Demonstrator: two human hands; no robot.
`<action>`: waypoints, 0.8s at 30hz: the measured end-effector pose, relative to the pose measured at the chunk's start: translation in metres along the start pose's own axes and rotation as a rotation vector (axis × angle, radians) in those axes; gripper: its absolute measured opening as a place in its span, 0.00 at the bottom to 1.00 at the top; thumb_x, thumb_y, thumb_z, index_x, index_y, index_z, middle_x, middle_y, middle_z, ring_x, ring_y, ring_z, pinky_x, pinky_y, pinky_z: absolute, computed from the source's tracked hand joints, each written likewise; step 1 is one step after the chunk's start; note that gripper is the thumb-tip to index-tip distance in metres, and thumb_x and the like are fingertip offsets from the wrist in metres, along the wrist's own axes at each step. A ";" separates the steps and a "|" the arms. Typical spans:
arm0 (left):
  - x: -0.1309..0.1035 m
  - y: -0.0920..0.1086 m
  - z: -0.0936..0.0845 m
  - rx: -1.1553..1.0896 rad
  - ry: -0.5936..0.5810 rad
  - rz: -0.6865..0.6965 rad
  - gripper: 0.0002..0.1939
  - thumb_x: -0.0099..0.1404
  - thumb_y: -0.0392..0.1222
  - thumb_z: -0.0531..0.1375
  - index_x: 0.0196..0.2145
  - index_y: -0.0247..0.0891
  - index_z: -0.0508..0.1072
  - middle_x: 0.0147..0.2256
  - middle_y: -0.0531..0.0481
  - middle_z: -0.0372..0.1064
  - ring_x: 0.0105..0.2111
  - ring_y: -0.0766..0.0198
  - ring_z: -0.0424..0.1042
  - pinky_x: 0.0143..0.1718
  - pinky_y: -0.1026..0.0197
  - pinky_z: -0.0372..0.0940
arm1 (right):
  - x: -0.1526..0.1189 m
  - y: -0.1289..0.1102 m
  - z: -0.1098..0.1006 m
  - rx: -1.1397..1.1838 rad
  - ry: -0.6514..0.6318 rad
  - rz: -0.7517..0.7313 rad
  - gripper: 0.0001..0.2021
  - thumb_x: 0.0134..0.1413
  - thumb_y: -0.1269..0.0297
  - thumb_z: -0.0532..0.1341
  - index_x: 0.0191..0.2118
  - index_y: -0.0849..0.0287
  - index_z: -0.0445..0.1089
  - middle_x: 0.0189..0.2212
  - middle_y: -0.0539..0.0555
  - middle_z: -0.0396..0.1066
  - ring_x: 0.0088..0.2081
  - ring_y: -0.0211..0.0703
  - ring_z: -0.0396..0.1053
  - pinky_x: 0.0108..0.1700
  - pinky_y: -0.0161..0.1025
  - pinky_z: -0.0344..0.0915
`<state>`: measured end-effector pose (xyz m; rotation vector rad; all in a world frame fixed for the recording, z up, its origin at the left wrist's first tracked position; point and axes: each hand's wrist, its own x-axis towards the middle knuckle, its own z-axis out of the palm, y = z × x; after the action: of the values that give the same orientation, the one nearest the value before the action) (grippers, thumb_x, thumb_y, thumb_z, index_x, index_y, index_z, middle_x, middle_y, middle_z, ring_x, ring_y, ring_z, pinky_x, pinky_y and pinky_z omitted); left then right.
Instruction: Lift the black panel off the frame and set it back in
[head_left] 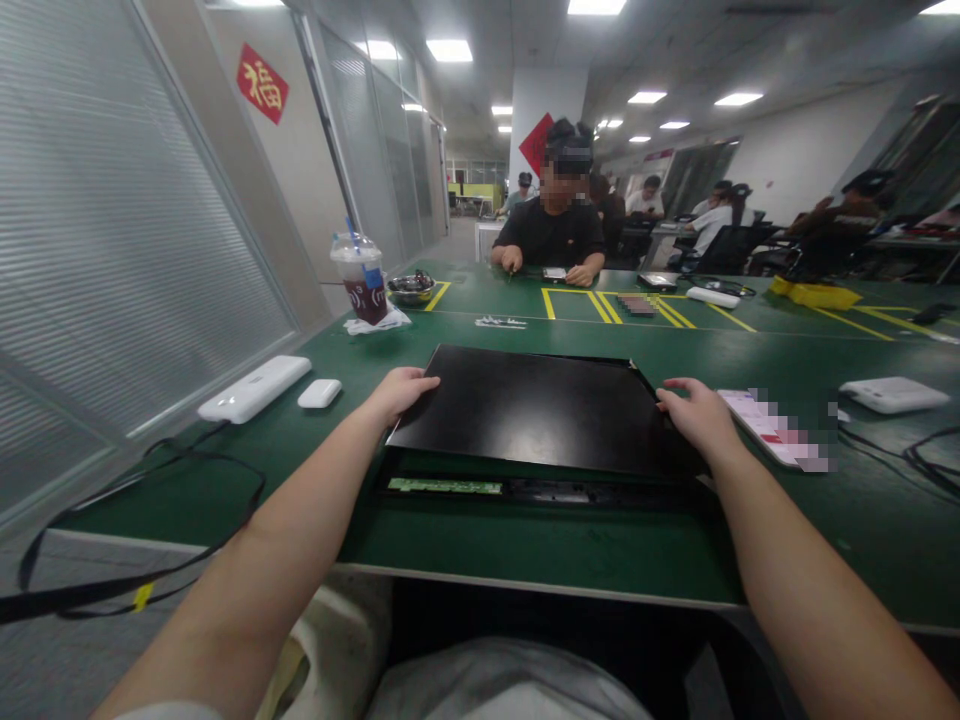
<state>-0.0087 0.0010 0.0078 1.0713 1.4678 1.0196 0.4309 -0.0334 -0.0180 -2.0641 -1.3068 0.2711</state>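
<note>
A flat black panel point(532, 405) is held between my two hands, slightly above a thin black frame point(637, 493) on the green table. My left hand point(405, 392) grips the panel's left edge, thumb on top. At the opposite edge, my right hand point(694, 410) has its fingers closed round the panel's upper right part. A narrow green circuit board point(445, 487) shows along the frame's near side. The undersides of both hands' grips are hidden.
Left of the panel lie a white power bank point(256, 388) and a small white case point(319, 393); behind stands a drink cup point(361, 280). A phone point(772, 430) and another white device point(894, 394) are at right. A person point(551, 225) sits opposite.
</note>
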 end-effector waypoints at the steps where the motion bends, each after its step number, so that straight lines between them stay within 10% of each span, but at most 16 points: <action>1: 0.000 0.000 0.000 0.000 0.000 0.003 0.05 0.55 0.35 0.67 0.31 0.34 0.77 0.23 0.47 0.77 0.20 0.61 0.74 0.26 0.62 0.70 | 0.000 0.001 0.000 -0.011 -0.001 -0.002 0.23 0.52 0.53 0.58 0.51 0.57 0.72 0.32 0.57 0.77 0.38 0.51 0.73 0.42 0.44 0.66; 10: 0.003 0.001 0.000 -0.020 0.050 0.012 0.23 0.58 0.30 0.63 0.53 0.33 0.74 0.25 0.47 0.78 0.22 0.60 0.76 0.27 0.61 0.71 | 0.005 0.006 0.001 0.018 -0.040 0.020 0.22 0.51 0.55 0.59 0.51 0.58 0.73 0.33 0.58 0.78 0.35 0.50 0.74 0.41 0.44 0.68; 24: 0.003 0.000 0.001 0.098 0.103 0.063 0.27 0.58 0.32 0.64 0.57 0.32 0.72 0.26 0.48 0.77 0.23 0.61 0.75 0.28 0.62 0.70 | 0.007 0.010 0.004 0.025 -0.021 0.001 0.19 0.51 0.56 0.57 0.46 0.57 0.74 0.31 0.57 0.78 0.29 0.46 0.72 0.36 0.42 0.68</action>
<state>-0.0081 0.0042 0.0067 1.1554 1.5897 1.0694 0.4394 -0.0287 -0.0264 -2.0461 -1.3083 0.3093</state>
